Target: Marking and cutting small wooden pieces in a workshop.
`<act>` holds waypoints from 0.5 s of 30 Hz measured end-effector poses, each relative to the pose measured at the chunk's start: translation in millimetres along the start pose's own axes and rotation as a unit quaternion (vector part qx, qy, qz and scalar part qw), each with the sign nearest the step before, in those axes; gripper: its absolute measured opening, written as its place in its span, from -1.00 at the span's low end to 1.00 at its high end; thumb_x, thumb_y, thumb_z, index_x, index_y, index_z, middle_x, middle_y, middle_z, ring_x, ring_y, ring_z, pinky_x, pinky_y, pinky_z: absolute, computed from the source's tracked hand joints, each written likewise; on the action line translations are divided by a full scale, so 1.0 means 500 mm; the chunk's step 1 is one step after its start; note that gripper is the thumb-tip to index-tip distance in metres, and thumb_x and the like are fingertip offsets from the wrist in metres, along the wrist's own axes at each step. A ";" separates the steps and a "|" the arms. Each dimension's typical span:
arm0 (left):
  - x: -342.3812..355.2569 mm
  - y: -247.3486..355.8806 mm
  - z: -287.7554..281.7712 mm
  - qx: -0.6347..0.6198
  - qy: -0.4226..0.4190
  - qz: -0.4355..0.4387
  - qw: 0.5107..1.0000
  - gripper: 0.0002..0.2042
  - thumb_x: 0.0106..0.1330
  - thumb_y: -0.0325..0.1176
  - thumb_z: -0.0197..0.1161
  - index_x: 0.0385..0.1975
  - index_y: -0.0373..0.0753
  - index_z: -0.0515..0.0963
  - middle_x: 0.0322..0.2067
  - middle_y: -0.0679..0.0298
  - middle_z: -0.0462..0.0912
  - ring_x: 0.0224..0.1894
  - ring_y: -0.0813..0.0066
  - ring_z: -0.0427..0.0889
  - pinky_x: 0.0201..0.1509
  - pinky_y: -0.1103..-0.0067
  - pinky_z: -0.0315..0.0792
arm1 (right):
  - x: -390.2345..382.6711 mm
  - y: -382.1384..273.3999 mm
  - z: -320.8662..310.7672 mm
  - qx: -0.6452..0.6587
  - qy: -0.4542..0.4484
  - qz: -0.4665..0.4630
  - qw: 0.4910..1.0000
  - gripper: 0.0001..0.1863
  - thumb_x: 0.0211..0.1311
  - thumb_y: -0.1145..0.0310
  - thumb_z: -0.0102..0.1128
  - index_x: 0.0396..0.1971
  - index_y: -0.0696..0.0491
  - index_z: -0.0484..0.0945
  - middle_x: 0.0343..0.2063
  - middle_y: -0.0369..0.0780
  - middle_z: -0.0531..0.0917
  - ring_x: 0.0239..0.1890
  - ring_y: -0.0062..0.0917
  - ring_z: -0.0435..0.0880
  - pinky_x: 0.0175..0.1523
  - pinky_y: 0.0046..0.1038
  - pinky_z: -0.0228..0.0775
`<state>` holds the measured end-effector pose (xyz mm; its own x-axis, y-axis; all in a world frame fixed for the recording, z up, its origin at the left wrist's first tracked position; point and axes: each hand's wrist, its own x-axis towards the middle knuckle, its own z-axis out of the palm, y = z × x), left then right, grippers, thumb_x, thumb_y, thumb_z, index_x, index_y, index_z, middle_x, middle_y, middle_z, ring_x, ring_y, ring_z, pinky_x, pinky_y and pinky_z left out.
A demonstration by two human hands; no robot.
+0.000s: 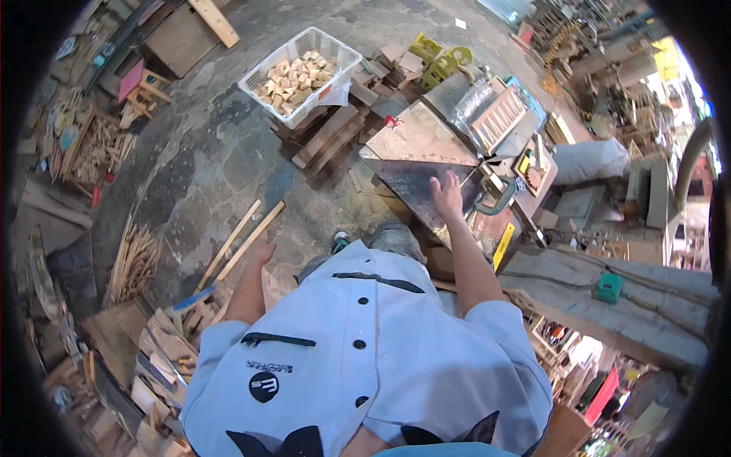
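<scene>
My right hand (448,196) is stretched out over the dark triangular plate (403,183) of a wooden machine table, fingers apart and holding nothing; whether it touches the surface I cannot tell. Beside it are a metal bar with a dark curved handle (499,196) and a yellow strip (502,246). My left hand (260,247) hangs low at my left, next to two long pale wooden strips (252,234); its fingers are too indistinct to show whether they grip anything.
A white crate of wood offcuts (298,82) rests on stacked boards (329,145). Bundled sticks (131,263) and scrap wood line the left. At the right are a white sack (590,160) and a grey beam (640,293) carrying a green box (609,287).
</scene>
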<state>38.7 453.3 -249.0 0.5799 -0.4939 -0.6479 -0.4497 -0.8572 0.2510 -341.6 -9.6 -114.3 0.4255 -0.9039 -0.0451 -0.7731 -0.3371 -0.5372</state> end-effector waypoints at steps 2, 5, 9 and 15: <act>-0.053 -0.073 0.044 0.035 -0.006 -0.007 0.999 -0.40 0.41 0.11 0.13 0.00 -0.41 0.69 0.09 -0.21 0.67 0.18 -0.15 0.65 0.31 0.14 0.47 | 0.025 0.055 0.022 -0.010 0.026 0.010 1.000 -0.17 0.45 -0.09 0.18 0.43 0.27 0.29 0.48 0.13 0.29 0.55 0.01 0.19 0.61 -0.10 0.03; -0.157 -0.132 0.139 0.023 -0.100 -0.043 0.994 -0.42 0.40 0.17 0.14 -0.08 -0.32 0.74 0.03 -0.17 0.71 0.16 -0.11 0.67 0.25 0.11 0.50 | 0.026 0.016 0.087 -0.119 0.070 0.049 0.989 -0.14 0.42 -0.09 0.21 0.45 0.28 0.27 0.48 0.13 0.28 0.57 0.00 0.16 0.60 0.00 0.00; -0.345 -0.144 0.263 -0.056 -0.132 -0.091 0.985 -0.54 0.50 0.05 0.09 -0.09 -0.24 0.73 -0.01 -0.11 0.72 0.09 -0.11 0.68 0.18 0.12 0.53 | -0.048 -0.152 0.161 -0.019 -0.074 -0.233 0.970 -0.20 0.24 0.05 0.37 0.35 0.24 0.36 0.48 0.04 0.28 0.52 0.03 0.21 0.55 0.02 0.07; -0.531 0.096 0.229 -0.108 -0.050 -0.076 0.990 -0.63 0.50 -0.06 0.09 -0.19 -0.23 0.70 -0.07 -0.11 0.72 0.11 -0.13 0.65 0.19 0.14 0.53 | -0.052 -0.182 0.185 0.091 -0.051 -0.356 0.929 -0.23 0.10 0.23 0.48 0.33 0.13 0.43 0.37 0.00 0.44 0.40 -0.03 0.37 0.50 0.00 0.15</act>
<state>-214.7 560.1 -147.4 0.5553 -0.3484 -0.7552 -0.1998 -0.9373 0.2855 -238.9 68.9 -141.9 0.8473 -0.4367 0.3024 -0.1903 -0.7811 -0.5947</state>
